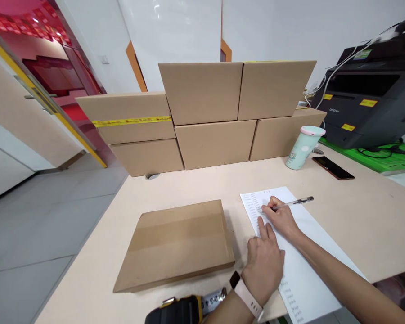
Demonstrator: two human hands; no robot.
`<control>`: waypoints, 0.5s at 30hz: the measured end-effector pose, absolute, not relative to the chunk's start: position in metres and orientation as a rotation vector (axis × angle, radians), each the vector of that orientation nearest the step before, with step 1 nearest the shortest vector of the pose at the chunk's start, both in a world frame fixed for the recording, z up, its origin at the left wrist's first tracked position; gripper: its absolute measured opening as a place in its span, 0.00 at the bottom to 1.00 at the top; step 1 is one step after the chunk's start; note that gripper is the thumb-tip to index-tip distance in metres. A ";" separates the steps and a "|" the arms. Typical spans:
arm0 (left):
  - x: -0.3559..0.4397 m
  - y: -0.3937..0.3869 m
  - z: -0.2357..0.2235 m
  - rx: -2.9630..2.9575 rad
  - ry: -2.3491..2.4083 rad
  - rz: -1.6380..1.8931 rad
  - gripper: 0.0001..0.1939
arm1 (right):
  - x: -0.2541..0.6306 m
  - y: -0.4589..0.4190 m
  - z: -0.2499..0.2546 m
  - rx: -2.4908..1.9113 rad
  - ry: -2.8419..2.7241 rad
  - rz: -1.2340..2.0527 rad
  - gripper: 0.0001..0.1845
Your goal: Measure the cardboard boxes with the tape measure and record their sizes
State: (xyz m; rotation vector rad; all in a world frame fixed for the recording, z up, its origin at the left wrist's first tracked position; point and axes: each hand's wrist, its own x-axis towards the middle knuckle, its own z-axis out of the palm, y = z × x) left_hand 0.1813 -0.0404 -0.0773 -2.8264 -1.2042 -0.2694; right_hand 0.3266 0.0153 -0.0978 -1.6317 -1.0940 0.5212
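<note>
A white sheet of paper [310,265] with handwritten lines along its left side lies on the table. My right hand [283,218] is closed around a pen [293,202], its tip near the paper's upper part and hidden by my fingers. My left hand [265,261], with a watch on a pale pink strap [248,297] at the wrist, rests on the sheet's left edge. Its index and middle fingers are stretched out below the right hand. Left of the hands lies a flat, taped cardboard box [178,243]. A black and yellow tape measure [175,310] sits by my left forearm, its blade slightly out.
Cardboard boxes [216,141] stand stacked in two rows along the table's back. A mint-green cup [303,150] and a phone [334,168] are at the right, before a black printer [367,99] on a green base. The table's left edge borders a grey tiled floor [47,225].
</note>
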 end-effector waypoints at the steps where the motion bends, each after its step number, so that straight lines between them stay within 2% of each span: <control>1: 0.181 -0.040 -0.077 -2.826 -1.204 -0.271 0.32 | 0.327 0.015 -0.099 -1.636 -1.105 0.521 0.14; 15: 0.179 -0.043 -0.080 -2.771 -1.163 -0.306 0.31 | 0.326 0.016 -0.101 -1.661 -1.176 0.519 0.14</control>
